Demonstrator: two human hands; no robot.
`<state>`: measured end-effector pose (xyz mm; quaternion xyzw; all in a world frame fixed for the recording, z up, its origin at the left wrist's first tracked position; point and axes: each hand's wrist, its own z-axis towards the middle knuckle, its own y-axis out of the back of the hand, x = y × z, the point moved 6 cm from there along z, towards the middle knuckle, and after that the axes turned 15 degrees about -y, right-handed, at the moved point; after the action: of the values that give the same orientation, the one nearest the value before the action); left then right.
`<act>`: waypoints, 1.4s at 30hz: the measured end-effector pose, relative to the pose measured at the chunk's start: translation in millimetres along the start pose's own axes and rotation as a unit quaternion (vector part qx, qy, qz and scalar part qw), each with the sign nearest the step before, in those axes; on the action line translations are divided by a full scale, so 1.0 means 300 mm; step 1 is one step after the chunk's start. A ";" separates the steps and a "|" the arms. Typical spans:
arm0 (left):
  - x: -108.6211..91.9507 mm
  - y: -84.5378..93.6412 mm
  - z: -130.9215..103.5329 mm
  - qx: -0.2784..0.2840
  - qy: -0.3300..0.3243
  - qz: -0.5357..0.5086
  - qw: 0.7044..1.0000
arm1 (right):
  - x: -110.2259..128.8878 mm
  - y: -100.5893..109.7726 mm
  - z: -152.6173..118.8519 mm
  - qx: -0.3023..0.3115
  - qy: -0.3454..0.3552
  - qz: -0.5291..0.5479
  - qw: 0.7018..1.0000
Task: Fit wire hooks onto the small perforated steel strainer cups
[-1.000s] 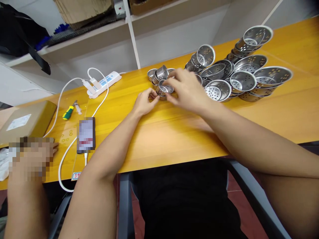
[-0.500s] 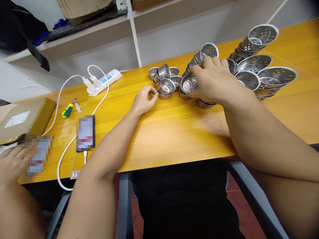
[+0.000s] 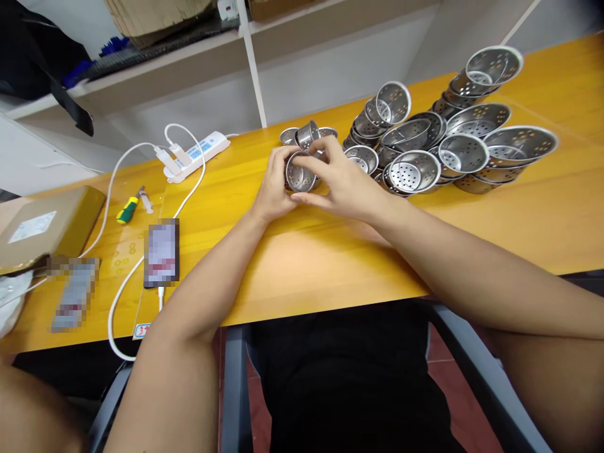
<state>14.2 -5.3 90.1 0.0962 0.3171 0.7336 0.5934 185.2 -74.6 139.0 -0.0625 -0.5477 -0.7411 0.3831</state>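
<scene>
A small perforated metal cup (image 3: 301,178) is held between both hands above the wooden table (image 3: 264,270). My left hand (image 3: 274,189) wraps round its left side, fingers curled. From the right, my right hand (image 3: 337,179) has its fingers on the cup's rim and its thumb low near the front. Just behind the hands, a small group of similar cups (image 3: 307,134) is partly hidden by my fingers. To the right of my right hand stand several perforated metal cups (image 3: 411,172), some nested in tilted stacks, with larger ones (image 3: 521,148) further right.
A phone (image 3: 162,253) on a white cable, a power strip (image 3: 198,154), a green and yellow screwdriver (image 3: 127,210) and a cardboard box (image 3: 51,226) are on the left. Another phone (image 3: 75,296) lies near the left front edge. Another person's arm (image 3: 33,409) shows at lower left.
My right hand has moved left from the larger cup stacks to the small cup beside my left hand. Both hands have closed round it. The other person's hand has left the phone at far left.
</scene>
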 end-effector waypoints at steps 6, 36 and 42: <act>-0.005 0.000 -0.013 0.021 0.065 -0.050 0.996 | -0.039 -0.021 0.002 0.036 0.005 -0.006 0.999; 0.035 0.001 -0.013 0.037 -0.041 -0.020 0.998 | -0.074 -0.035 0.017 -0.019 0.059 0.053 0.997; 0.033 0.003 -0.013 0.039 -0.047 -0.018 0.998 | -0.067 -0.039 0.018 -0.029 0.056 0.061 0.996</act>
<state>8.6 2.4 85.3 0.1479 0.3188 0.7044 0.6167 190.1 -58.8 122.0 -0.0652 -0.4992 -0.7340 0.4559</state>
